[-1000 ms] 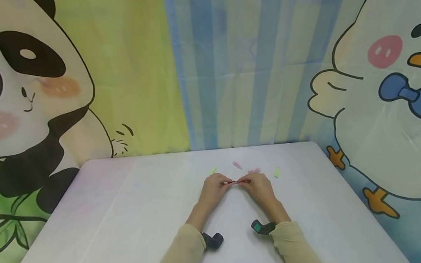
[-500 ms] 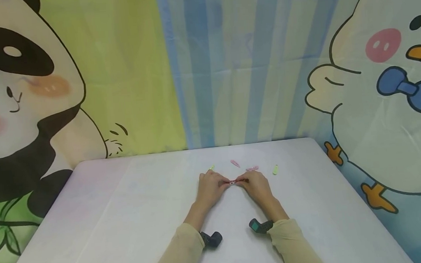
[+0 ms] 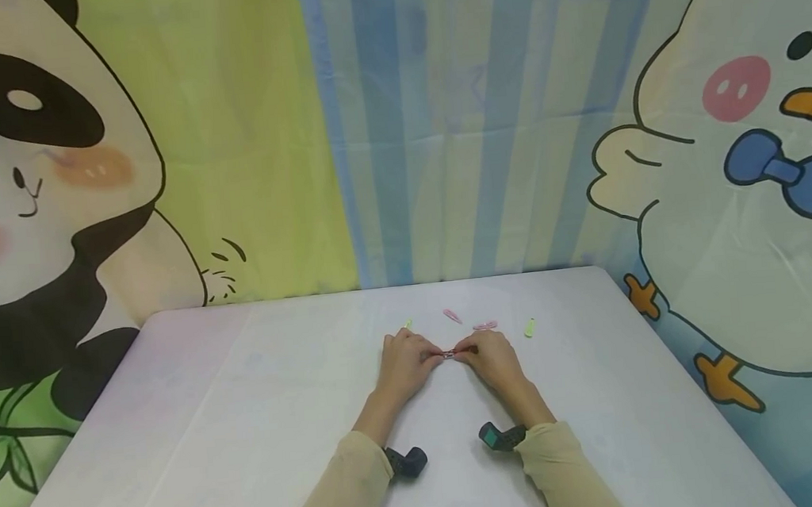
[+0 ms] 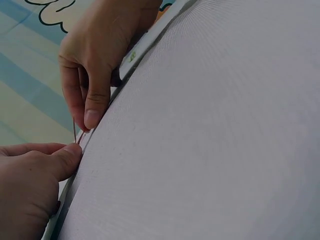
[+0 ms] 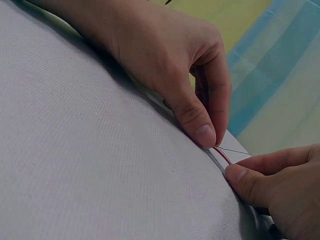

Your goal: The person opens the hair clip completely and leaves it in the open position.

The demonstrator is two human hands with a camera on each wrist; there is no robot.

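Observation:
Over the far middle of the white table, my left hand (image 3: 405, 361) and right hand (image 3: 491, 356) meet fingertip to fingertip at a small red hair clip (image 3: 448, 354). Each hand pinches one end between thumb and index finger. In the left wrist view, a thin strand of the clip (image 4: 74, 130) stands apart from its red strip between the two hands. The right wrist view shows the red strip of the clip (image 5: 223, 155) bowed slightly, with a fine metal strand splitting off from it. The clip's ends are hidden under the fingers.
Beyond the hands lie two pink hair clips, one farther back (image 3: 452, 316) and one nearer (image 3: 486, 326). A green clip (image 3: 530, 328) is to their right; another green piece (image 3: 408, 324) is partly hidden behind my left hand. A printed curtain (image 3: 432, 124) hangs behind the table (image 3: 248, 425).
The head view has shifted slightly, moving the scene a little left. Both hands keep their pinch on the red hair clip, whose strands show more of a gap than one second ago.

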